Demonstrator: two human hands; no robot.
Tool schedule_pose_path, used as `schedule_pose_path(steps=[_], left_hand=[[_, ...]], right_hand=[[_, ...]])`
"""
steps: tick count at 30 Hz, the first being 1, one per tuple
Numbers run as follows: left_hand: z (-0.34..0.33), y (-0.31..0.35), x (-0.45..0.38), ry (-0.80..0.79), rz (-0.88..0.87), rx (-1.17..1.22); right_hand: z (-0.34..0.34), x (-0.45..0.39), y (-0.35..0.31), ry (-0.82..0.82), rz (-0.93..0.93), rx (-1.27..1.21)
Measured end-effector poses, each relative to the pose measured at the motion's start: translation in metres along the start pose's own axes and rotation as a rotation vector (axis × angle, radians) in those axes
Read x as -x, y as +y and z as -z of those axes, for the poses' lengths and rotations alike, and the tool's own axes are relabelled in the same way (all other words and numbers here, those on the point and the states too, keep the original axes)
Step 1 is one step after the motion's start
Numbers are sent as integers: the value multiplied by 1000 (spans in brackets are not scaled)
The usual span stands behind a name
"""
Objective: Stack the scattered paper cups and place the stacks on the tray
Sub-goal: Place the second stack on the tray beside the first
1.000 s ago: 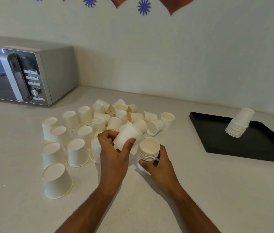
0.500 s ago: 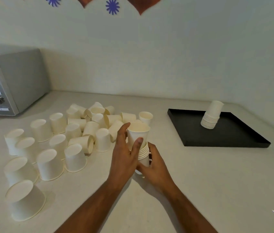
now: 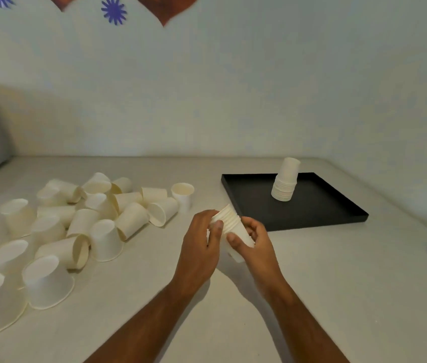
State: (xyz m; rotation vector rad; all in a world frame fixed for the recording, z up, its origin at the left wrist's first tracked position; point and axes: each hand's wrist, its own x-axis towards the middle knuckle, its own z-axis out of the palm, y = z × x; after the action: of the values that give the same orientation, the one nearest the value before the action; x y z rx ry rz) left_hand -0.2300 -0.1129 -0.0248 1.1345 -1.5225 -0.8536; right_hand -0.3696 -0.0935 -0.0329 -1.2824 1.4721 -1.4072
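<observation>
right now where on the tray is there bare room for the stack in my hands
The tray is bare in its near and left part; the stack on it stands toward the back. The counter left of the hands is crowded with loose cups.

Bare counter (image 3: 298,271) lies right of the grip; scattered cups (image 3: 107,213) crowd its left, the black tray (image 3: 312,218) just beyond.

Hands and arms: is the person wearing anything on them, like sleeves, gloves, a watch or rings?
No. The left hand and right hand are bare, with no gloves, and no rings show. Both forearms are bare up to the bottom edge of the picture, so no sleeves show. There is no watch or bracelet on either wrist.
</observation>
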Motion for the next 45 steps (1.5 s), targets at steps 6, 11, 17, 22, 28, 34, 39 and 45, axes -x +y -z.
schedule_pose_path(steps=[6,11,17,22,28,34,39,45], left_hand=[[-43,-1,-31,22,1,-44],[-81,5,-55,-24,-43,-44],[-117,2,-81,-103,-69,37],[-131,-11,-106,-167,-93,26],[-136,-39,-117,-258,-199,-387],[-142,-65,-113,-311,-299,-579],[-141,-68,-114,-328,-302,-587],[-116,-62,-94,-42,-208,-397]], right_hand=[[27,-22,7,146,-222,-659],[35,-47,8,251,-256,-1043],[47,-94,7,226,-175,-918],[62,-142,2,283,-134,-744],[68,-201,24,304,-22,-126],[61,-231,48,249,57,370],[56,-237,55,275,64,417],[52,-223,45,360,7,386]])
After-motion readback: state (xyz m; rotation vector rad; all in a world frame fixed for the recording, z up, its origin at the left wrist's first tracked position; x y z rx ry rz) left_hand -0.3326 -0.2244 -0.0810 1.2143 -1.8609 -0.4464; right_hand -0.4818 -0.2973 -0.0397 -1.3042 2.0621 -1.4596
